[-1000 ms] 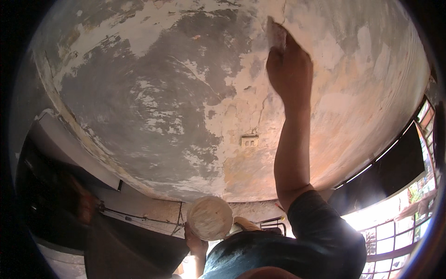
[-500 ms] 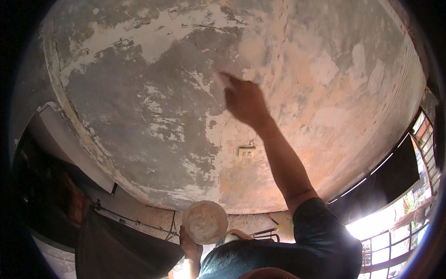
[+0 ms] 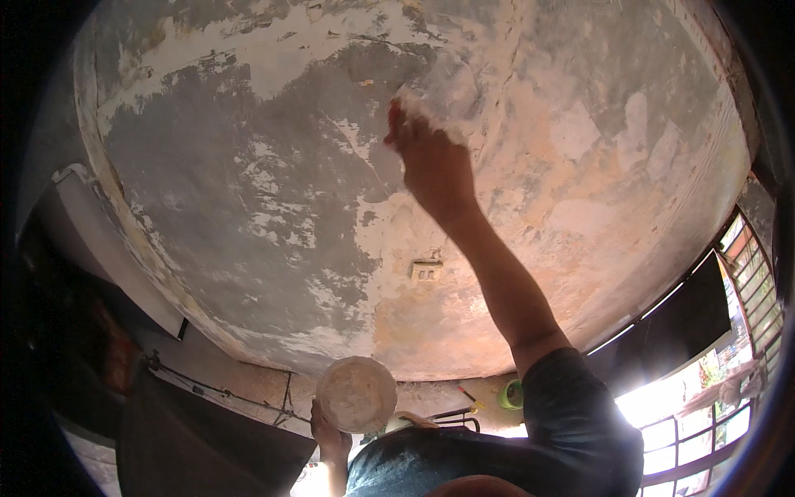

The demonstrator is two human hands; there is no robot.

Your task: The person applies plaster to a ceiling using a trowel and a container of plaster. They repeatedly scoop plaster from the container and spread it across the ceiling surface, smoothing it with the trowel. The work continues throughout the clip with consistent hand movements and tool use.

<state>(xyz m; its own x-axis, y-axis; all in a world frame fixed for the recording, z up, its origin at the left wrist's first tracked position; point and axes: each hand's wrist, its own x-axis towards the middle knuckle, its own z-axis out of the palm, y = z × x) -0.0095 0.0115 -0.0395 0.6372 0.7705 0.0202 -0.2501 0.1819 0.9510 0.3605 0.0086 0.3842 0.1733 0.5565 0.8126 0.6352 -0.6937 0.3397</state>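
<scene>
The right hand (image 3: 435,166) is raised overhead against the patchy grey, white and ochre plaster ceiling (image 3: 248,190). Its fingers are closed on a tool with a small red handle (image 3: 394,114) showing at the left of the fist; the blade is blurred against a pale wet patch of filler (image 3: 443,87) just beyond the knuckles, so its shape cannot be told. The left hand (image 3: 327,431) is low in the scene, near the person's body, its fingers wrapped under a round pale container of whitish paste (image 3: 357,394) held up with the open face toward the camera. A small white ceiling fitting (image 3: 426,270) sits between the two hands, left of the raised forearm. A green roll (image 3: 510,394) lies on a ledge right of the container. A barred window (image 3: 704,414) shows bright at the lower right.
</scene>
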